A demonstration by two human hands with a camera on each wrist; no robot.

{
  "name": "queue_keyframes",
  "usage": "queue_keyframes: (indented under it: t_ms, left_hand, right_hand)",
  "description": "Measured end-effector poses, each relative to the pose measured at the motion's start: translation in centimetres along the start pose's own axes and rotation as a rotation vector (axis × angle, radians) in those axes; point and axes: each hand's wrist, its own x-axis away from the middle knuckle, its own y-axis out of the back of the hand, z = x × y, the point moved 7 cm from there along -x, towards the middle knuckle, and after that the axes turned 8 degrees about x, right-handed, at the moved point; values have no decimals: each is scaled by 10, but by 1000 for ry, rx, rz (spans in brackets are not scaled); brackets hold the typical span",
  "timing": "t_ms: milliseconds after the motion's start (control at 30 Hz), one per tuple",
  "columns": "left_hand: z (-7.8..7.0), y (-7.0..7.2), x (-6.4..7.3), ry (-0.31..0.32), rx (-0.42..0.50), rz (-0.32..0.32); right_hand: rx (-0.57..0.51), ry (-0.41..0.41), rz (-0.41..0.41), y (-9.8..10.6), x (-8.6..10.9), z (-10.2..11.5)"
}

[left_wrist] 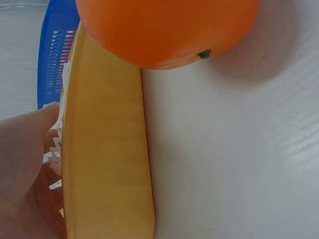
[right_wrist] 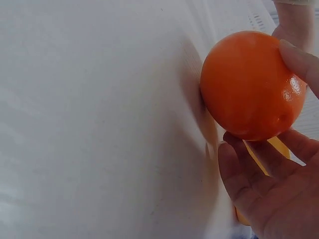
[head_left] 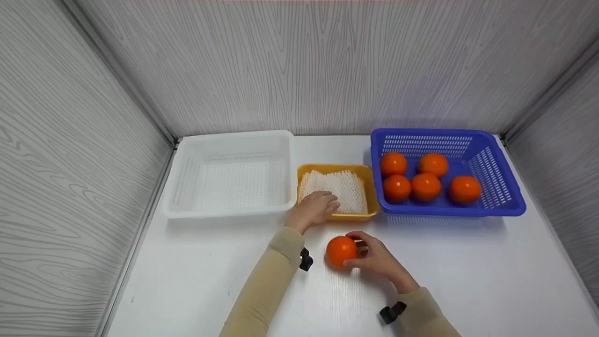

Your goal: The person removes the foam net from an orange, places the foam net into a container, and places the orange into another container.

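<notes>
My right hand (head_left: 374,256) grips an orange (head_left: 341,252) low over the white table, thumb on one side and fingers on the other. In the right wrist view the orange (right_wrist: 251,87) shows glossy and whole between thumb and fingers. My left hand (head_left: 314,208) reaches over the near rim of a small yellow basket (head_left: 373,196), its relaxed fingers at the white foam net sleeves (head_left: 348,192) inside. The left wrist view has that hand (left_wrist: 25,164) beside the netting, behind the yellow wall (left_wrist: 107,149); part of its fingers is hidden there.
A white plastic basket (head_left: 175,206) stands left of the yellow one. To the right is a blue basket (head_left: 507,182) with several oranges (head_left: 426,187) in it. Wood-grain panels (head_left: 281,65) enclose the table (head_left: 196,281) at the back and both sides.
</notes>
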Motion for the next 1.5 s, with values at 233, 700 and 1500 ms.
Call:
queue_keyframes:
  t_ms: [233,700,1500]
  left_hand:
    - [1,3,1,4,48,-25]
    - [-6,23,12,-19,86,-233]
    - [-46,29,48,-138,253,-354]
  right_hand:
    - [-11,16,-16,6,2,2]
    - [34,90,-100,42,10,44]
    - [92,96,-236,137,5,52]
